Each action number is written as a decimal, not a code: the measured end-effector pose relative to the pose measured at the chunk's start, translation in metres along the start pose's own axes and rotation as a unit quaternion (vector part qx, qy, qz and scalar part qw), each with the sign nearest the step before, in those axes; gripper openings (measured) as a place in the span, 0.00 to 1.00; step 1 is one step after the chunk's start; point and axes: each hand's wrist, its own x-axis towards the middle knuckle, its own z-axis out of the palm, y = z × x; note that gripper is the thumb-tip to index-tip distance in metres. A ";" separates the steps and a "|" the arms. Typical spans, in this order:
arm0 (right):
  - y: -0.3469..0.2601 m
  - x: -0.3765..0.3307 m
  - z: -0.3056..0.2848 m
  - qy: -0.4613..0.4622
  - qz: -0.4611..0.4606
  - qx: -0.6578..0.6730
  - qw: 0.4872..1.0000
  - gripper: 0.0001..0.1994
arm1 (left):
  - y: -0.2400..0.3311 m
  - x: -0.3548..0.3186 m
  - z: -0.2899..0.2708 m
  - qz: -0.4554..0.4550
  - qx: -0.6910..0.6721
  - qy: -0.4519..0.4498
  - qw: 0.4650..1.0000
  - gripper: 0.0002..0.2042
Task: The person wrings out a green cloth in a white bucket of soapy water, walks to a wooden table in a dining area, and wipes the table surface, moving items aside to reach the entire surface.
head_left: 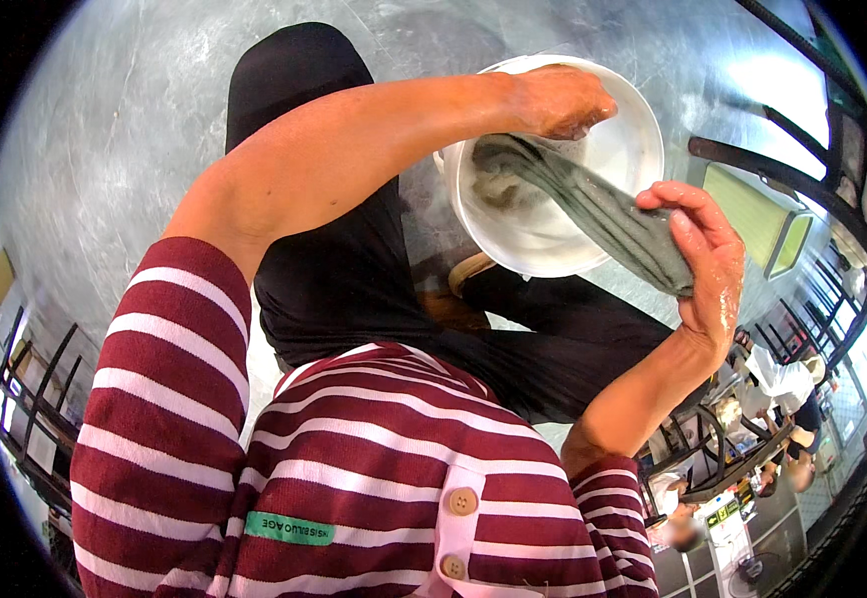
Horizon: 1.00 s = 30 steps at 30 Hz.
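A wet grey sock (593, 204) stretches from inside a white plastic bucket (643, 135) out over its near rim. My left hand (558, 100) reaches across into the bucket and grips the sock's far end above the soapy water. My right hand (703, 254) holds the sock's other end, lifted just outside the bucket on the right. More grey cloth lies bunched in the water at the bucket's left side. I sit with black trousers (354, 279) and a maroon and white striped shirt (354, 468) below the arms.
The bucket stands on a grey concrete floor (115, 130). A brown sandal (468, 269) shows under the bucket's near edge. Dark metal railings (802, 169) run along the right, with a green mat (747, 209) beyond them. More railing sits at the lower left (30, 419).
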 end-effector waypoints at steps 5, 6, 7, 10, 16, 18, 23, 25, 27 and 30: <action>0.059 0.054 0.008 0.042 0.007 -0.084 0.996 0.15 | 0.003 0.007 0.004 -0.110 0.016 -0.059 0.992 0.15; 0.071 0.068 0.011 0.040 0.033 -0.145 0.988 0.15 | 0.002 0.007 0.005 -0.114 0.015 -0.041 0.993 0.14; 0.087 0.085 0.017 0.049 0.001 -0.241 0.969 0.17 | 0.002 0.006 0.004 -0.127 0.003 -0.043 0.991 0.14; 0.154 0.144 0.033 -0.031 -0.060 -0.339 0.938 0.23 | 0.008 0.007 -0.003 -0.155 -0.010 -0.070 0.985 0.10; 0.283 0.200 0.057 -0.036 -0.156 -0.490 0.857 0.26 | -0.001 0.011 0.012 -0.104 -0.046 -0.029 0.993 0.07; 0.277 0.203 0.063 -0.072 -0.149 -0.478 0.862 0.27 | -0.001 0.009 0.015 -0.138 -0.024 -0.027 0.990 0.09; 0.205 0.168 0.046 -0.027 0.030 -0.433 0.901 0.25 | -0.006 -0.002 0.009 -0.159 -0.035 -0.045 0.986 0.09; 0.236 0.160 0.048 0.067 0.027 -0.475 0.877 0.19 | -0.001 0.008 0.007 -0.156 -0.048 -0.061 0.985 0.09; 0.201 0.142 0.059 -0.053 0.021 -0.428 0.902 0.21 | -0.002 0.002 0.004 -0.194 -0.064 -0.071 0.976 0.10; 0.177 0.132 0.044 -0.061 -0.014 -0.314 0.947 0.28 | 0.007 0.003 -0.005 -0.215 -0.080 -0.100 0.968 0.11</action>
